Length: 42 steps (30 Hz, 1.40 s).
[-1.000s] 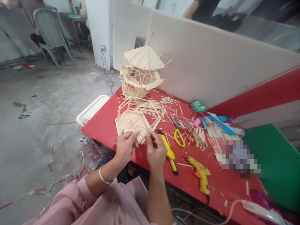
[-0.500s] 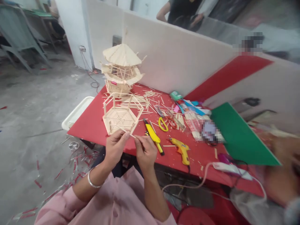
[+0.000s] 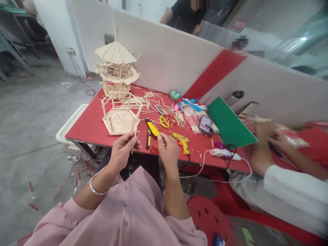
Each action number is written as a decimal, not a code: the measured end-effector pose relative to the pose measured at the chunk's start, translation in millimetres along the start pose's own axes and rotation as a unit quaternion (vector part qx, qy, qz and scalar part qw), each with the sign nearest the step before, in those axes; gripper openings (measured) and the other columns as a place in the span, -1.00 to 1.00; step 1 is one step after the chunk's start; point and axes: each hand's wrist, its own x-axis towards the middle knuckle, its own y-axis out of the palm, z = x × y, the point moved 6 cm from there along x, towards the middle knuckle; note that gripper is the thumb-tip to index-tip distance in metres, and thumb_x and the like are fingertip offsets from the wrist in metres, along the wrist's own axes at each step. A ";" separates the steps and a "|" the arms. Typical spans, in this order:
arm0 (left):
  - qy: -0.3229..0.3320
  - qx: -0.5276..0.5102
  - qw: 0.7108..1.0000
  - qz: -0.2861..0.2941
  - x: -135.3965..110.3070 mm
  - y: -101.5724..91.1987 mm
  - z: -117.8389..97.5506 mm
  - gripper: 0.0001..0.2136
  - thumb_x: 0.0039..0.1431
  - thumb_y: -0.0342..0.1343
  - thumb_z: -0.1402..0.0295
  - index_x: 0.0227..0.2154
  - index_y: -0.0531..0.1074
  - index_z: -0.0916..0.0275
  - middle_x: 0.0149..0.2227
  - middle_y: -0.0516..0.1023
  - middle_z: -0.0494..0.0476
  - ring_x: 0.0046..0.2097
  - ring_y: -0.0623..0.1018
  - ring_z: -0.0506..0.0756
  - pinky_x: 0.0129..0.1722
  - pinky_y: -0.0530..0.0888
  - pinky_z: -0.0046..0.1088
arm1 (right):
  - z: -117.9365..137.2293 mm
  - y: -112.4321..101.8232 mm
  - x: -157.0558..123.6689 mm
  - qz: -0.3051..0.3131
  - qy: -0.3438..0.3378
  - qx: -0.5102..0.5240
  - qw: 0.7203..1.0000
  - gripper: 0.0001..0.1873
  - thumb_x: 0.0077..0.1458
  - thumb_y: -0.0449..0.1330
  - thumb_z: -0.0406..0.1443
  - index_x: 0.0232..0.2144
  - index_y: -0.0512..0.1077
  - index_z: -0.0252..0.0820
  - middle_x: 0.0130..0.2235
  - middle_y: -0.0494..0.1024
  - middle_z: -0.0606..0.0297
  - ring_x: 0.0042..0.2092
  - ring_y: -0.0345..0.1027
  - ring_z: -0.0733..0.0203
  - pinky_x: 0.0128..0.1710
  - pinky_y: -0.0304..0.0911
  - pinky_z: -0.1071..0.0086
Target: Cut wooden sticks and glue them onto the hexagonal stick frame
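Between the thumb and fingers of my left hand [image 3: 124, 148] is a thin wooden stick [image 3: 135, 136], held nearly upright. My right hand [image 3: 168, 148] is curled at the table's front edge, beside the end of a yellow-handled tool [image 3: 153, 129]; whatever its fingers hold is hidden. Another black-and-yellow handle [image 3: 148, 138] lies between my hands. Just beyond them stands an open six-sided stick frame [image 3: 120, 124] with posts and a top rim. Behind it rises a tiered pagoda model [image 3: 116, 68] of pale sticks.
Loose sticks [image 3: 133, 102], yellow-handled scissors [image 3: 164, 121] and a yellow glue gun [image 3: 181, 141] lie on the red table [image 3: 84, 124]. A green board [image 3: 228, 123] leans at the right, near a co-worker's hands [image 3: 266, 136]. A white power strip [image 3: 225, 153] sits near the edge.
My right hand has left the stick and moved right toward the yellow-handled tool. My left hand still has the stick, now turned upright. The view has swung right.
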 end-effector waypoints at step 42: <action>-0.017 0.040 0.999 -0.028 2.8 -21.4 15.0 -0.59 -0.12 0.40 0.12 -0.26 0.61 0.32 -0.56 0.45 -0.01 -0.64 0.22 -0.16 -0.68 0.10 -0.62 | -23.3 32.8 8.5 0.297 0.111 -0.260 0.912 -0.02 -0.13 0.28 -0.09 0.27 0.15 -0.47 0.10 0.39 -0.29 0.07 0.38 -0.24 0.00 0.26 0.12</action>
